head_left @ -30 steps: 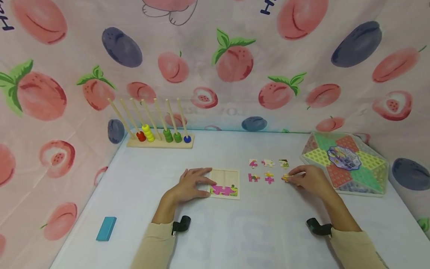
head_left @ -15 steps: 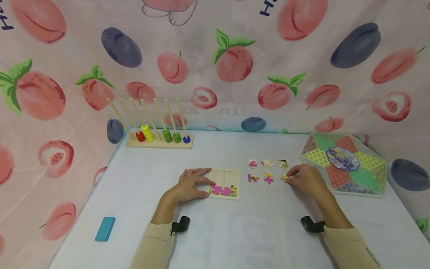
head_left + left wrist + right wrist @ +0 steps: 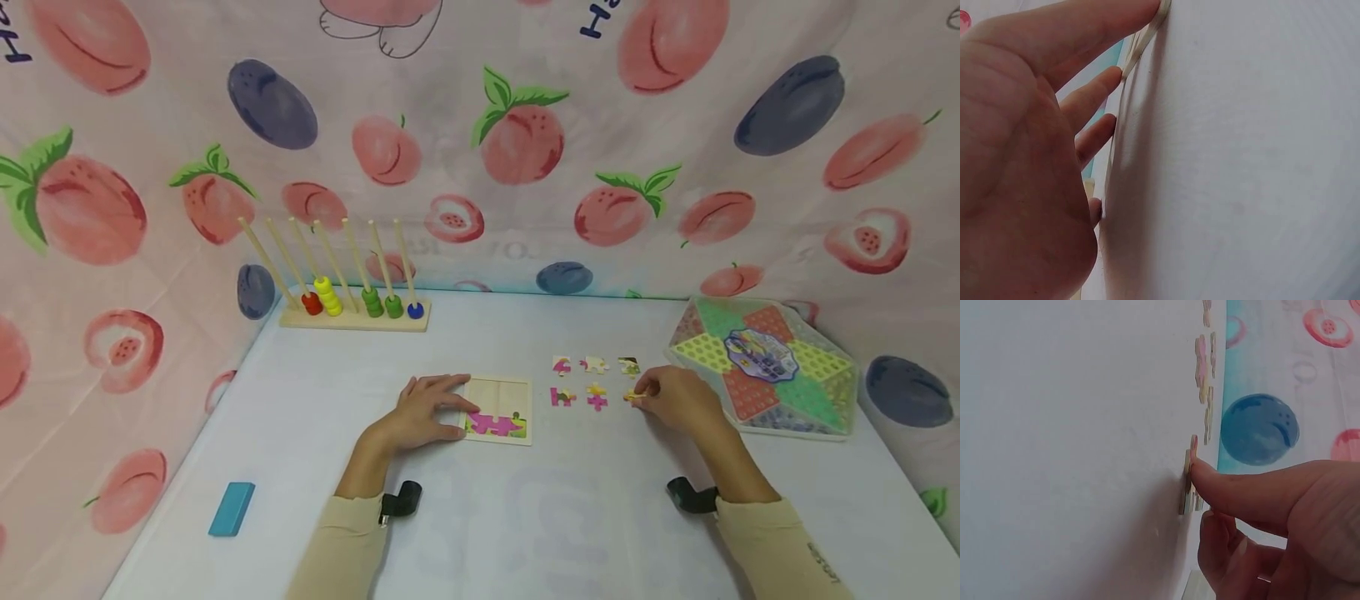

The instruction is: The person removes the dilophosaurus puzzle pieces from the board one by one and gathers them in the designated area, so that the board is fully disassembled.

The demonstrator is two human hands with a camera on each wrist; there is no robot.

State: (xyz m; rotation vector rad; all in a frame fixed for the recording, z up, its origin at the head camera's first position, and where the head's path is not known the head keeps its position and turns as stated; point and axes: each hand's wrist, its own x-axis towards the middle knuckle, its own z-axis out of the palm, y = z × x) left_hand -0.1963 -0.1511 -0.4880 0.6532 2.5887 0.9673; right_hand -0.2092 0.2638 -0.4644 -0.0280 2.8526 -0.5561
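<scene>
My left hand [image 3: 422, 414] rests at the left side of a small square wooden puzzle tray [image 3: 512, 394], its fingers spread and fairly straight. In the left wrist view the thumb touches the tray's thin edge [image 3: 1161, 17]. Joined pink and green pieces [image 3: 495, 425] fill the tray's lower part; bare wood shows above. My right hand [image 3: 678, 400] pinches a yellowish puzzle piece [image 3: 632, 396] between thumb and fingers, just over the table; part of it is hidden. In the right wrist view a pinched piece [image 3: 1194, 445] overlaps something beneath the thumb.
Several loose puzzle pieces [image 3: 596, 397] lie in two rows right of the tray. A patterned box [image 3: 765, 367] stands right of my right hand. At the back left is a bead-peg abacus [image 3: 360, 321]. A blue block [image 3: 232, 508] lies front left.
My right forearm has shifted slightly left, while its fingers stay at the yellowish piece. My left hand and the tray look the same, apart from a slight shift of the view.
</scene>
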